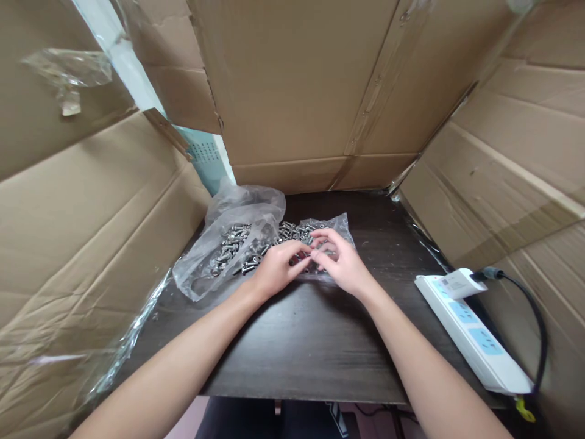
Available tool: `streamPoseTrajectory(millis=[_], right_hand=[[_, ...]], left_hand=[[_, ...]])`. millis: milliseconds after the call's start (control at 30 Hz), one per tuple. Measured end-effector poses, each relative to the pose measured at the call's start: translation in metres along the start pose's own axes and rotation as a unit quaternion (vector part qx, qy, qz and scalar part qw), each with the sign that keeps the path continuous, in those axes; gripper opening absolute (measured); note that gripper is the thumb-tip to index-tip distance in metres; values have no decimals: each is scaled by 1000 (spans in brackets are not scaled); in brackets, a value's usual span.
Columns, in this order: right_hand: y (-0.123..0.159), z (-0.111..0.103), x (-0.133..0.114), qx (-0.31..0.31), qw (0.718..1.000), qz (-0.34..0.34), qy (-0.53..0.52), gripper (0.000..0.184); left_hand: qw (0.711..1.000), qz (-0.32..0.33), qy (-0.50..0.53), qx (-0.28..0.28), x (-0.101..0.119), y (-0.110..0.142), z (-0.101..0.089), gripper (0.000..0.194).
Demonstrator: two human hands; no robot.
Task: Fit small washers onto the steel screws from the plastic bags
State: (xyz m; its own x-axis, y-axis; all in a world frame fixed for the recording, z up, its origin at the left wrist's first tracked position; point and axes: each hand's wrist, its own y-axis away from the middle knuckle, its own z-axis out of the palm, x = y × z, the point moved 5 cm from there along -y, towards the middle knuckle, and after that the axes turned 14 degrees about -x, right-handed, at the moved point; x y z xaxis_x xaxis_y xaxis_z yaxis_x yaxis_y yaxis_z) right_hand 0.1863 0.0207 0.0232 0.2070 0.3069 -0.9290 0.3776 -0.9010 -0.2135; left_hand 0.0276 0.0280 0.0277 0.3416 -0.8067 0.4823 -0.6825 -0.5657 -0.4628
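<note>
My left hand (281,263) and my right hand (339,261) meet fingertip to fingertip above the table. The fingers of both are curled inward in a pinch, and whatever sits between the tips is too small or hidden to name. Behind and below them lies a pile of metal bolts (295,231) on a clear plastic bag (342,227). To the left, more bolts (230,247) rest in an open, crumpled plastic bag (194,268). My hands partly cover the pile nearest to me.
A dark wooden table (292,347) carries all this. On its right side lies a white power strip (498,369) with a white adapter (459,283) and a black cable (542,323). Cardboard walls (301,79) enclose the back and both sides.
</note>
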Motion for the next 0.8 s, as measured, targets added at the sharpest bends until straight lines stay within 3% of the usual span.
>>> streamPoseTrajectory(millis=[67, 200, 333, 500, 633, 800], right_hand=[[1, 1, -1, -9, 1000, -7, 5, 39], [3, -4, 0, 34, 998, 25, 51, 28], [2, 0, -3, 6, 998, -2, 60, 34], [3, 0, -2, 15, 995, 27, 94, 32], [2, 5, -2, -3, 998, -4, 70, 41], [1, 6, 3, 8, 999, -7, 42, 38]], left_hand=[[1000, -8, 0, 6, -2, 1, -2, 10], [1000, -3, -4, -3, -1, 1, -2, 12], [1000, 11, -10, 10, 2, 0, -5, 12], [999, 36, -20, 24, 6, -1, -8, 11], [999, 35, -26, 28, 5, 0, -9, 11], [999, -1, -50, 8, 3, 0, -5, 14]])
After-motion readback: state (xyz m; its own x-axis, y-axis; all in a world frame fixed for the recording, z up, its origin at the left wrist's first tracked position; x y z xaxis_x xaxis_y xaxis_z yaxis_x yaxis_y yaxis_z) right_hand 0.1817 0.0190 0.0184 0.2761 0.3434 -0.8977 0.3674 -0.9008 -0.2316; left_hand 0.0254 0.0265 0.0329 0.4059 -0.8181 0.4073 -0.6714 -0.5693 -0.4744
